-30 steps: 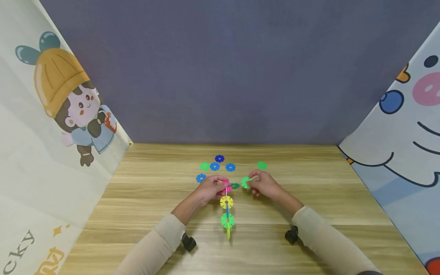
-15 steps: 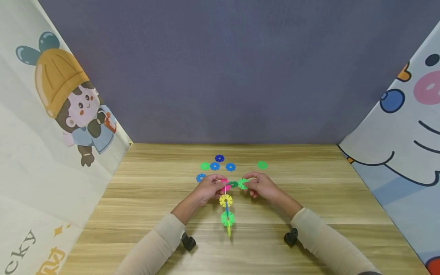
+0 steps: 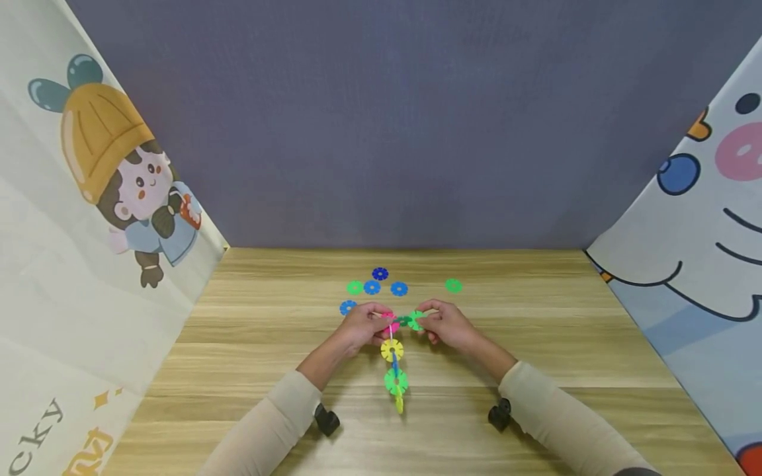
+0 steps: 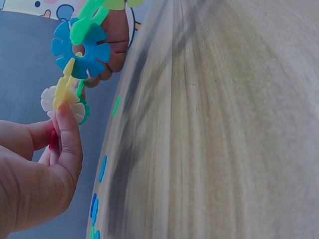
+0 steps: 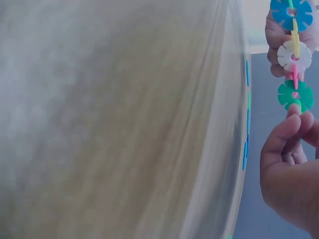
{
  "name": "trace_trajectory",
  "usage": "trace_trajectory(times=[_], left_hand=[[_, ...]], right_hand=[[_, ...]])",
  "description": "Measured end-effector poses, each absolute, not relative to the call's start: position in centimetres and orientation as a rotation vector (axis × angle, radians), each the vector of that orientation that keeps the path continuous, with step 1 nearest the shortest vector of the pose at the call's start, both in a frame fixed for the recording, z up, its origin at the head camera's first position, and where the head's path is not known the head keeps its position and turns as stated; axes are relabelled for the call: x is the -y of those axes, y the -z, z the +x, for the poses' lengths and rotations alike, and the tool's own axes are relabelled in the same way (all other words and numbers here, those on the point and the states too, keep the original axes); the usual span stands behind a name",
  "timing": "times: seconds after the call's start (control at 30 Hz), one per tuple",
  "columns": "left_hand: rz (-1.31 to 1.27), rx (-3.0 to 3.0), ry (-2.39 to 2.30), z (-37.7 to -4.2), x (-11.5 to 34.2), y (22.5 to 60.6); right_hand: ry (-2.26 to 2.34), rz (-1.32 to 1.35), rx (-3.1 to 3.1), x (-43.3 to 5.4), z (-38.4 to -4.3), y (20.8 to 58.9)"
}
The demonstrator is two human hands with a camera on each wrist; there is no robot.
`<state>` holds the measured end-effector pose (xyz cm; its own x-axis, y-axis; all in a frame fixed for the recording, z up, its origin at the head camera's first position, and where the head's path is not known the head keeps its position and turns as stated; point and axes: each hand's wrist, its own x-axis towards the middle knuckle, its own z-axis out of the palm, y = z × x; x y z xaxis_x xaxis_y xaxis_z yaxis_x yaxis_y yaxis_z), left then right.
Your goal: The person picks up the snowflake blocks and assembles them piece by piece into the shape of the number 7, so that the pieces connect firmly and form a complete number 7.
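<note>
My left hand (image 3: 361, 328) pinches a pink slotted plastic disc (image 3: 389, 322). From it a chain of interlocked discs hangs toward me: a white disc (image 5: 293, 56), a yellow disc (image 3: 385, 350), a blue disc (image 4: 94, 52), a green disc (image 3: 389, 382) and a yellow-green disc (image 3: 399, 400). On the pink disc's right side sits a dark green disc (image 5: 286, 95). Between thumb and fingers, my right hand (image 3: 450, 325) pinches a light green disc (image 3: 413, 322), its edge against the dark green disc's rim. Fingertips partly hide whether their slots are engaged.
Loose discs lie flat on the wooden table (image 3: 268, 297) beyond my hands: a dark blue disc (image 3: 375, 274), several lighter blue ones, a green disc (image 3: 350, 288) and, farther right, another green disc (image 3: 449, 285). A grey panel (image 3: 405, 132) stands behind the table.
My right hand has moved left, bringing the light green disc from apart up against the dark green one. The left hand stays nearly in place; the chain's lower end has swung slightly right.
</note>
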<state>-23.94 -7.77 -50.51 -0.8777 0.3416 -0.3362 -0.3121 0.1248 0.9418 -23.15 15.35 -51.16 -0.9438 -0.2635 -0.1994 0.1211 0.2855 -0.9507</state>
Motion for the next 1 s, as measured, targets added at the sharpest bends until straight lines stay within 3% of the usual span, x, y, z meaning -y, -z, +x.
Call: trace_trajectory(times=[1.0], left_hand=[[0.091, -1.897, -1.753, -24.44, 7.65, 49.88]], right_hand=[[1.847, -0.096, -2.120, -15.00, -22.51, 50.69]])
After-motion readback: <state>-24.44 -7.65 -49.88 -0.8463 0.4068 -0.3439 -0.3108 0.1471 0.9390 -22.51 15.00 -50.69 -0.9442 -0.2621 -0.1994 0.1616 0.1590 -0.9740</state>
